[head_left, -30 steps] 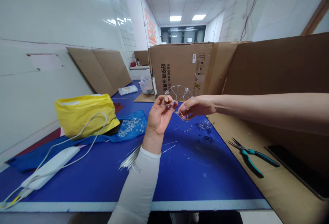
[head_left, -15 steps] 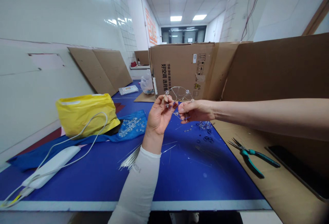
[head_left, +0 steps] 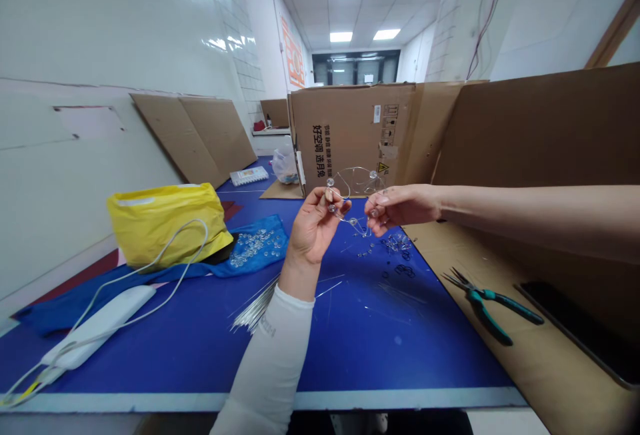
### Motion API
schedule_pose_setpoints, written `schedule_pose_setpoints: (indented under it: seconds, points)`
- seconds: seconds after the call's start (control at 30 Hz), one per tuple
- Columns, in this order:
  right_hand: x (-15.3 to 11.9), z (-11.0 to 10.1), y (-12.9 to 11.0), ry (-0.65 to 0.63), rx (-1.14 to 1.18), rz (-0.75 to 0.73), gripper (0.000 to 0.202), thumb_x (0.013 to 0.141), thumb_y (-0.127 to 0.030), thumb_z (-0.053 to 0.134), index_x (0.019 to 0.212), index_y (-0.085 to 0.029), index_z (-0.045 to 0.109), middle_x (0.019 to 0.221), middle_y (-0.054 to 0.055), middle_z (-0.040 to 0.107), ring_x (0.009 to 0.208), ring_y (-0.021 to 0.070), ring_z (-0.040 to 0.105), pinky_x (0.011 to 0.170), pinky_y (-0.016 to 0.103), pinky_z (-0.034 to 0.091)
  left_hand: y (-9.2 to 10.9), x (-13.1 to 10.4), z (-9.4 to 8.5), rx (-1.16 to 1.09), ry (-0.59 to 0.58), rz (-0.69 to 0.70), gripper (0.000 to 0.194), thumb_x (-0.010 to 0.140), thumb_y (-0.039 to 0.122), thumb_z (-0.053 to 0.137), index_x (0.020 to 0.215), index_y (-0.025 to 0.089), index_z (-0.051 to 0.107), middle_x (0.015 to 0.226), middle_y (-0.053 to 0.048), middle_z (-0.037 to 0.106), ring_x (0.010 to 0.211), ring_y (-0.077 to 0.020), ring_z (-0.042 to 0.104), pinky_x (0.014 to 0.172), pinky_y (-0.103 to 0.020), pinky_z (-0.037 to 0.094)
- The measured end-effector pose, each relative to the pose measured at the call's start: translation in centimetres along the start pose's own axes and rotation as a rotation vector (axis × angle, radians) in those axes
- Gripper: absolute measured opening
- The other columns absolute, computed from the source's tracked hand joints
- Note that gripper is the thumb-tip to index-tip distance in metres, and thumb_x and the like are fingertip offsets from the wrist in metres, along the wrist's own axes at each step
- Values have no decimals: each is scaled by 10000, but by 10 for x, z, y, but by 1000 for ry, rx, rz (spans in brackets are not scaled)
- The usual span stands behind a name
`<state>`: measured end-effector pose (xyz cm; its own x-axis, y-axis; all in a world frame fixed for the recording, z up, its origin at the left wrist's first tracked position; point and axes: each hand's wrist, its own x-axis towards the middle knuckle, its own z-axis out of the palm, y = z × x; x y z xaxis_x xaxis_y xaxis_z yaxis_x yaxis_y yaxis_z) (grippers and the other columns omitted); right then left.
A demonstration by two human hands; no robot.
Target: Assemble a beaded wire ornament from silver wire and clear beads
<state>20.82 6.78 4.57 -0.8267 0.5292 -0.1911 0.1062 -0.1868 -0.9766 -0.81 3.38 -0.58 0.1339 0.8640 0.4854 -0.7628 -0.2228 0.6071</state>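
Observation:
A thin silver wire ring with clear beads (head_left: 353,222) is held up above the blue table, in front of the cardboard box. My left hand (head_left: 311,230) pinches its left side between thumb and fingers, close to two of the beads. On the opposite side, the curled fingers of my right hand (head_left: 403,205) close on the ring beside a bead; part of the wire there is hidden. Curved wire loops show inside the ring. Below my right hand lie a small heap of beaded wire (head_left: 399,242) and several dark rings (head_left: 405,270).
Green-handled pliers (head_left: 483,302) and a black phone (head_left: 575,328) lie on cardboard at right. Straight wires (head_left: 254,310) lie by my left forearm. Loose clear beads (head_left: 255,246) rest on blue cloth beside a yellow bag (head_left: 167,222). A white power strip (head_left: 103,325) is front left.
My right hand has moved right, away from my left hand, and the ring now spans a wider gap between them. My left hand stays almost in place.

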Motion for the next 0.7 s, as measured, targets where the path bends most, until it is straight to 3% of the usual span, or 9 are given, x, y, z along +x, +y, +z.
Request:
schedule_pose_setpoints:
  seconds: [0.13,0.33,0.57,0.7]
  points:
    - [-11,-1,6,66,-63,-28,370,743,-253,872,1043,-174,671,916,43,793,809,161,758,825,309,574,0,0,0,-12,-30,6,144,867,157,750,749,163,668,836,13,610,696,-69,577,902,-317,556]
    - [-11,11,11,212,-45,-3,323,691,-253,910,911,-162,692,762,15,771,660,126,726,718,263,587,0,0,-1,-6,-34,12,136,869,147,742,755,166,671,831,14,600,715,-73,581,906,-315,556]
    - [-6,21,11,228,25,45,223,757,-274,851,794,-163,661,680,-10,724,618,121,696,699,278,580,2,1,-4,21,4,21,153,879,152,728,747,171,654,843,14,603,702,-73,575,929,-336,553]
    - [-1,28,9,268,79,80,186,787,-247,818,823,-173,652,689,-7,719,640,134,697,736,301,588,2,1,-3,-8,-24,29,127,855,141,752,759,167,673,846,13,606,700,-70,573,914,-325,557]
